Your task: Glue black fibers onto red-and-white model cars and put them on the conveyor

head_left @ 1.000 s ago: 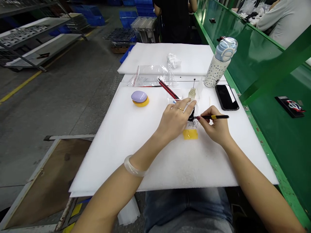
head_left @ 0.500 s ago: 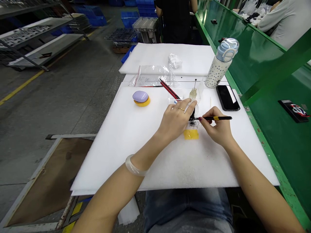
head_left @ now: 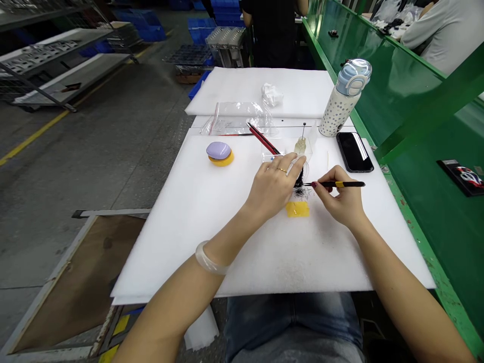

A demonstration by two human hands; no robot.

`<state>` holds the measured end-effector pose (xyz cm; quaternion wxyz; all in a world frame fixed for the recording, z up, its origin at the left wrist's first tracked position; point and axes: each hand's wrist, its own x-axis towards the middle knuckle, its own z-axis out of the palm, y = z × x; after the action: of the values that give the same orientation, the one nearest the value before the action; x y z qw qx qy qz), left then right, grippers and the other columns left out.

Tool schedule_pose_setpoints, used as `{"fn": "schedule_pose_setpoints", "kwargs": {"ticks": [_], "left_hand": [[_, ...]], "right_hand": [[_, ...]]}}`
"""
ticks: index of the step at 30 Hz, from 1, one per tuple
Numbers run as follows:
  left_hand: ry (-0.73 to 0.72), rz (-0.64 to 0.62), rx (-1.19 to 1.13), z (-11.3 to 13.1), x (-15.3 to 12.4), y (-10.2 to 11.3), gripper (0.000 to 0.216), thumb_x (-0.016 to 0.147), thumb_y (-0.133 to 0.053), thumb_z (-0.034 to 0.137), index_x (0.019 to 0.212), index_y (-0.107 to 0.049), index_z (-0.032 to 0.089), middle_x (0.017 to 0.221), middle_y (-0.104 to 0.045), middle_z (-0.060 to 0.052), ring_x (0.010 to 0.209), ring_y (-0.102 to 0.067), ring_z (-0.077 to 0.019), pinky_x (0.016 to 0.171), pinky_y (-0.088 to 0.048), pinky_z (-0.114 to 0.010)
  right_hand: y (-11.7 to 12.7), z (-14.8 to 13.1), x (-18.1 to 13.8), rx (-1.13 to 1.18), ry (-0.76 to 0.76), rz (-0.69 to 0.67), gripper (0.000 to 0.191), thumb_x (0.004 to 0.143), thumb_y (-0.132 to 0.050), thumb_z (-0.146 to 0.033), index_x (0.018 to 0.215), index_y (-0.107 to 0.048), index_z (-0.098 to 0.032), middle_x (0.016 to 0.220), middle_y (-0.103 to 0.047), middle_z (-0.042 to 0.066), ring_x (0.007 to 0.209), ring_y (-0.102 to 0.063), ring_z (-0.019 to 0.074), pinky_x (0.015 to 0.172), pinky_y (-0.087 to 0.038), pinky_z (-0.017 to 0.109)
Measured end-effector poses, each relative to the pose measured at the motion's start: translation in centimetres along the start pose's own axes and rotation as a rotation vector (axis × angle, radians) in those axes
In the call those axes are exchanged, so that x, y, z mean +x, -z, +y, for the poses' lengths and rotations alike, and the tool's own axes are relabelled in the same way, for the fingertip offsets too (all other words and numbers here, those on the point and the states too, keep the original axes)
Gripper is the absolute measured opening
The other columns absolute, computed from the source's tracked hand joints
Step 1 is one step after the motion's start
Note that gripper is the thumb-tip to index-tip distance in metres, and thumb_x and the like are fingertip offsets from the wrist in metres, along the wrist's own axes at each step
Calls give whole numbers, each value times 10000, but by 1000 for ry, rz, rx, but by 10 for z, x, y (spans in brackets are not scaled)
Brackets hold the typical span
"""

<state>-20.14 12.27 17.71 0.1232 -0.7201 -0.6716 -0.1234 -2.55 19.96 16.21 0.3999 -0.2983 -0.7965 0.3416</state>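
My left hand (head_left: pixel 273 185) lies palm down with its fingers stretched over a clear plastic tray (head_left: pixel 267 157). Beside its fingertips is a heap of fine black bits (head_left: pixel 299 182), partly hidden by the hand; loose ones are scattered in front of it. My right hand (head_left: pixel 340 199) pinches a slim black pen-like tool with a yellow band (head_left: pixel 350 184), its thin tip pointing left at the heap. I cannot make out the kind of tip. A yellow patch (head_left: pixel 298 209) lies just nearer to me. Behind my left fingers stands a small glass bottle (head_left: pixel 300 146) with a dark-headed stick.
Red and black sticks (head_left: pixel 263 138) lean on the tray near a clear zip bag (head_left: pixel 242 118). A purple and yellow oval case (head_left: pixel 219 153) sits left. At right are a phone (head_left: pixel 354 152) and a dotted bottle (head_left: pixel 344 101), beside a green conveyor (head_left: pixel 427 166).
My right hand and the slim tool have shifted slightly to the right, drawing the tip back a little. My left hand stays in place. A black item on the green belt has moved right.
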Motion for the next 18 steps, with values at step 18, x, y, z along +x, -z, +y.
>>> {"fn": "schedule_pose_setpoints", "kwargs": {"ticks": [18], "left_hand": [[78,-64,-89,0,-2,5,683,880,-664,168,1522,-431,160,1527,-533,-151,1332,-537,-350,1004,-513,-454]], "right_hand": [[8,0,-2,-44,42,31,160,844,-700,-230,772,-557,-221,662,-565,-25,578,-474,112,530,-396,260]]}}
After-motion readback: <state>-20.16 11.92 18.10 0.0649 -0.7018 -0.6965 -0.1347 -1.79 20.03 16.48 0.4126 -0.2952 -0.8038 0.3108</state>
